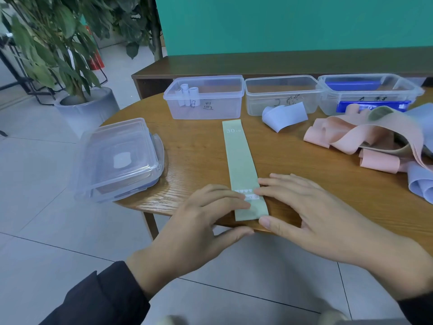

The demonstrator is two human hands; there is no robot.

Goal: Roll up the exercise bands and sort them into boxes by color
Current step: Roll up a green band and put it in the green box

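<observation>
A pale green exercise band (239, 156) marked "30 LB" lies flat and straight on the wooden table (192, 146), its near end at the table's front edge. My left hand (201, 221) and my right hand (311, 214) rest with straight fingers on that near end, fingertips meeting over it. Three clear boxes stand in a row at the back: the left box (206, 99) holds several rolled pale bands, the middle box (281, 95) looks bare, the right box (370, 95) holds blue bands.
A loose light blue band (283, 116) lies before the middle box. A heap of pink bands (360, 139) and more light blue ones (421, 184) fills the right side. Stacked clear lids (117, 158) sit at the table's left edge. A potted plant (86, 104) stands on the floor.
</observation>
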